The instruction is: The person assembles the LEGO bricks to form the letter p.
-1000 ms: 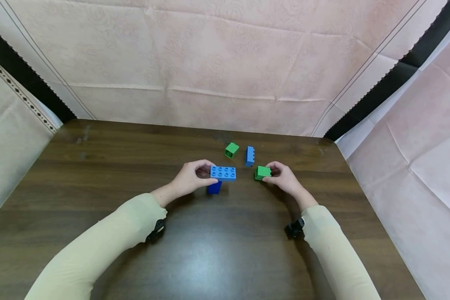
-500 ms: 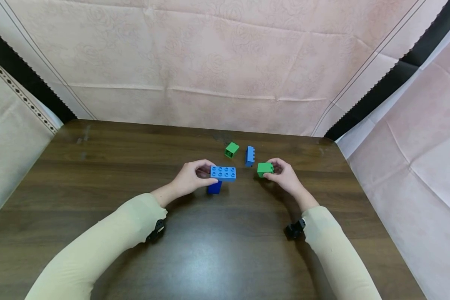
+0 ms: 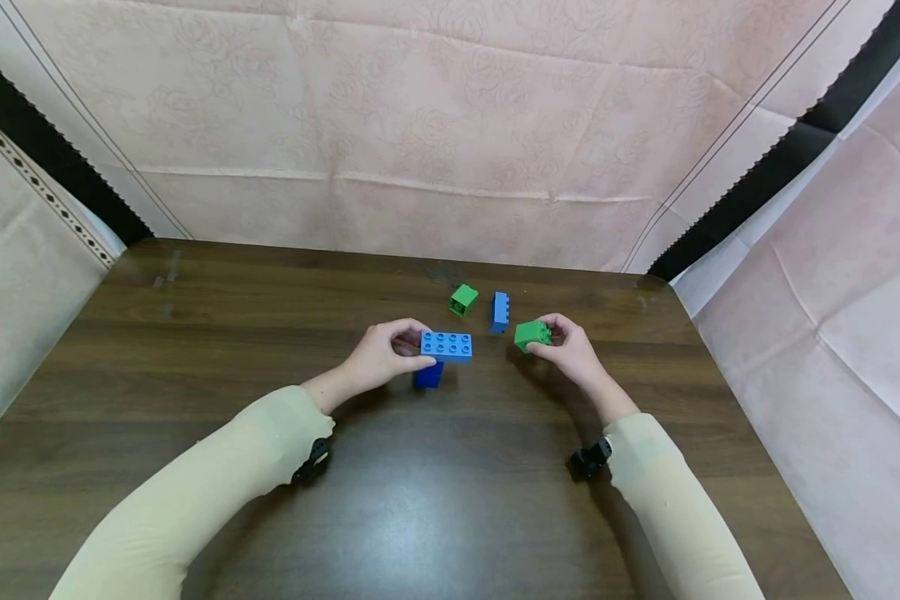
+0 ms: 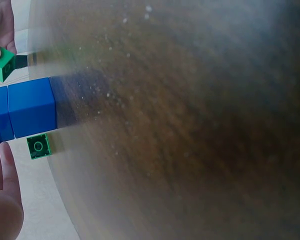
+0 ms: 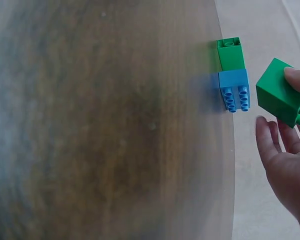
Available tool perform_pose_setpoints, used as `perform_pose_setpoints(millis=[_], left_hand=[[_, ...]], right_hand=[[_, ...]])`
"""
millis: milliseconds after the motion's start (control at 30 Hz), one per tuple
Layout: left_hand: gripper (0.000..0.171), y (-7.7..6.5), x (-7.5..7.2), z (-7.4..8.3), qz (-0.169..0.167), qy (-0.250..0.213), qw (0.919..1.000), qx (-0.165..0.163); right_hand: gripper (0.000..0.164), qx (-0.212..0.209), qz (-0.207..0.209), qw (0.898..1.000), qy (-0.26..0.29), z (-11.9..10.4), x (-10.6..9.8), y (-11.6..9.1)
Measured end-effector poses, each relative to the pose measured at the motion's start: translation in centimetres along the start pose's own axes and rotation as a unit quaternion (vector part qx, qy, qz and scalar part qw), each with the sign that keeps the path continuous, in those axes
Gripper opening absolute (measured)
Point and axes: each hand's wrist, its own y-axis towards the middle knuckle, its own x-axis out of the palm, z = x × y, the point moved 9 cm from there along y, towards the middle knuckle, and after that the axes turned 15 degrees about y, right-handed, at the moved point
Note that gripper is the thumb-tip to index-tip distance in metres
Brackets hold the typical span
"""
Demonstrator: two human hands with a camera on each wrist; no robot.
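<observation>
My left hand pinches a light blue toy brick, studs up, by its left end. Beneath that brick is a darker blue brick, standing on the table. In the left wrist view the lower blue brick shows smooth sides, and the left fingers lie close by. To the right, my right hand holds a green brick between thumb and fingers, raised off the table. Its studs point toward the palm. The right wrist view has this green brick tilted, with the thumb on it.
Behind the hands, a second green brick lies on its side on the brown wooden table. Beside it a blue brick lies with its studs facing right. Pale cloth hangs beyond the table's far edge.
My right hand has lifted the green brick slightly, moving it away and a little right, and turned it so its studs now show. The left hand and the blue bricks stay put.
</observation>
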Motion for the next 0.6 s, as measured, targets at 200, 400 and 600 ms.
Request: perform_pose_setpoints(millis=[200,400,600], left_hand=[[0.033,0.0,-0.1,0.0,0.001,0.000,1.0000,-0.001],[0.034,-0.1,0.0,0.0,0.002,0.001,1.0000,-0.001],[0.034,-0.1,-0.1,0.0,0.004,-0.002,1.0000,-0.001]], right_hand=[[0.041,-0.023,0.000,1.000,0.008,-0.7,0.1,-0.4],[0.043,-0.029,-0.012,0.999,0.018,-1.3,0.3,-0.7],[0.043,-0.036,-0.017,0.999,0.032,-3.3,0.9,-1.7]])
